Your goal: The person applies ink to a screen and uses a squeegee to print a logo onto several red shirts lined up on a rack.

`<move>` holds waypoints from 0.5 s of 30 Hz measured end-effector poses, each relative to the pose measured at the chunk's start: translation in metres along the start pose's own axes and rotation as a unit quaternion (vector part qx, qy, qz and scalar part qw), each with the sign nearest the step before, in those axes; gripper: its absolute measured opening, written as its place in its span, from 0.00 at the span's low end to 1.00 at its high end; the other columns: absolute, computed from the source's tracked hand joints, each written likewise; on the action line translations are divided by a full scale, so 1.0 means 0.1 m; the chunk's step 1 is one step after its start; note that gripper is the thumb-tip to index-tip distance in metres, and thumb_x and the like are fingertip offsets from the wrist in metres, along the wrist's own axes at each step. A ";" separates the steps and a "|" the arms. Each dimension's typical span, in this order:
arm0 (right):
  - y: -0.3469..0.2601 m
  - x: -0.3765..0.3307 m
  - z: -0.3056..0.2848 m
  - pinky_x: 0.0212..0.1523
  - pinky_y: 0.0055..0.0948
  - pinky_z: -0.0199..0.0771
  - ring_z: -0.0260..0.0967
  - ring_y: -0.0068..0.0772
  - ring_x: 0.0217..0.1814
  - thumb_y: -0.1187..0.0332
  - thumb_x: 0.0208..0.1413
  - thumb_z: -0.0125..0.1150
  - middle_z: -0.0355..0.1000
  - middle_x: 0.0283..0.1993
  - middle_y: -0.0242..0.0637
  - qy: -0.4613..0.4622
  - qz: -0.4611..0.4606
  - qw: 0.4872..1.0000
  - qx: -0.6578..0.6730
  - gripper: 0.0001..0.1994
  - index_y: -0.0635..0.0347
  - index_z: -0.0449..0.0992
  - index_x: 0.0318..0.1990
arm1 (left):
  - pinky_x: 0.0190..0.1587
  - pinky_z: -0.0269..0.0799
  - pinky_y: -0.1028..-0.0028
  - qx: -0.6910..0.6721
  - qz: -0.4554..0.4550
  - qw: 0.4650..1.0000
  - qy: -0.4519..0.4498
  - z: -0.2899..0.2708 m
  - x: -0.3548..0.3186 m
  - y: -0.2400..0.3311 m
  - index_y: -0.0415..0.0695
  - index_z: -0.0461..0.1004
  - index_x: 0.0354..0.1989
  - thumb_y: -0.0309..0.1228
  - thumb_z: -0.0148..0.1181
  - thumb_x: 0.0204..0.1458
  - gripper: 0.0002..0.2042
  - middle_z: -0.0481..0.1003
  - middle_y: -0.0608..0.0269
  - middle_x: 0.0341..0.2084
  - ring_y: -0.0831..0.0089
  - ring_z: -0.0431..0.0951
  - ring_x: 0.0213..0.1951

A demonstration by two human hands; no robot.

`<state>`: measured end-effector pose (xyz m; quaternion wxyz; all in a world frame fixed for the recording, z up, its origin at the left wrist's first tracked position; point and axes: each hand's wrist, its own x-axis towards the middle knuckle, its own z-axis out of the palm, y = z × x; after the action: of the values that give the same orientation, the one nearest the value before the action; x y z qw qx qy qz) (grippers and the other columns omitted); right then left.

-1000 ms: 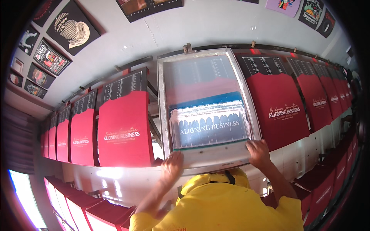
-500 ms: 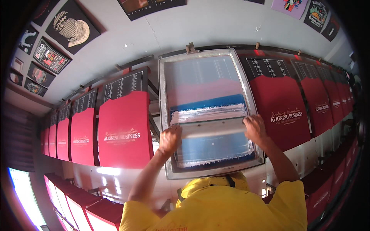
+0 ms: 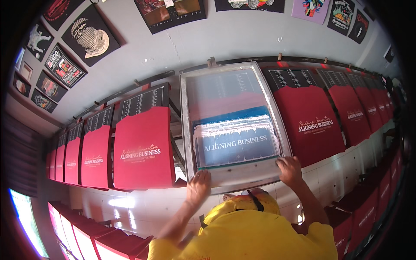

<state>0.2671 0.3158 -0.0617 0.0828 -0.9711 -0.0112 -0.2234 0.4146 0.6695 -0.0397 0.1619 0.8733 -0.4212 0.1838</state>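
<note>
A screen-printing frame (image 3: 185, 112) with a pale metal rim lies over a pallet in the middle. Across its near end runs a wide squeegee (image 3: 245, 174) with a green blade edge. My left hand (image 3: 199, 186) is closed around the squeegee's left end, and my right hand (image 3: 289, 170) grips the right end. Beyond the blade, the blue mesh (image 3: 236, 154) shows white lettering. A streaky band of white ink (image 3: 234, 126) crosses the mesh farther up, with drips along its near side. The garment beneath the screen shows only faintly through it.
Red shirts with white print lie on slanted black pallets in a row, left (image 3: 138, 123) and right (image 3: 299, 106). A rail (image 3: 147, 79) runs behind them along a grey wall hung with printed samples (image 3: 89, 37). More red-covered pallets (image 3: 117, 238) stand behind me.
Both hands have drawn the squeegee from mid-screen to the near end of the frame. White lettering now shows on the mesh where the squeegee passed. The view has shifted slightly.
</note>
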 end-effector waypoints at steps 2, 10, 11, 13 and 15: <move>-0.07 -0.19 0.06 0.47 0.44 0.63 0.71 0.39 0.47 0.75 0.40 0.58 0.74 0.44 0.38 0.023 -0.012 1.000 -0.009 0.14 0.60 0.74 0.39 | 0.47 0.76 0.64 0.010 -0.017 0.999 -0.029 0.10 -0.24 0.10 0.39 0.72 0.45 0.18 0.52 0.40 0.19 0.75 0.54 0.44 0.58 0.76 0.49; -0.13 -0.52 0.13 0.61 0.50 0.57 0.59 0.51 0.63 0.39 0.41 0.66 0.62 0.60 0.47 -0.077 -0.016 0.997 0.010 0.42 0.65 0.66 0.57 | 0.63 0.62 0.54 -0.028 -0.047 0.989 -0.140 0.10 -0.58 0.27 0.31 0.61 0.60 0.19 0.52 0.41 0.31 0.60 0.42 0.62 0.44 0.59 0.64; -0.19 -0.44 -0.02 0.62 0.50 0.57 0.58 0.52 0.65 0.39 0.46 0.64 0.61 0.62 0.50 -0.104 -0.011 0.994 0.032 0.41 0.67 0.66 0.56 | 0.65 0.59 0.54 -0.040 -0.056 0.985 -0.161 0.05 -0.57 0.29 0.30 0.60 0.62 0.20 0.53 0.42 0.32 0.58 0.41 0.63 0.43 0.56 0.66; -0.04 -0.46 0.03 0.61 0.50 0.58 0.59 0.53 0.64 0.43 0.48 0.63 0.62 0.62 0.51 -0.053 -0.022 0.996 0.073 0.37 0.67 0.67 0.55 | 0.68 0.53 0.53 -0.115 -0.078 0.969 -0.204 -0.16 -0.48 0.28 0.32 0.55 0.66 0.27 0.58 0.46 0.36 0.54 0.40 0.66 0.43 0.51 0.69; 0.15 -0.45 0.11 0.61 0.49 0.59 0.61 0.54 0.63 0.50 0.52 0.61 0.63 0.61 0.52 0.014 0.023 0.996 0.090 0.32 0.68 0.68 0.56 | 0.68 0.53 0.53 -0.171 -0.051 0.975 -0.131 -0.13 -0.47 0.02 0.34 0.54 0.67 0.29 0.59 0.48 0.36 0.53 0.41 0.67 0.43 0.51 0.69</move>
<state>0.2322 0.3038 -0.0937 0.1754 -0.9565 -0.0078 -0.2331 0.3835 0.7057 -0.0492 0.2613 0.8698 -0.4184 -0.0149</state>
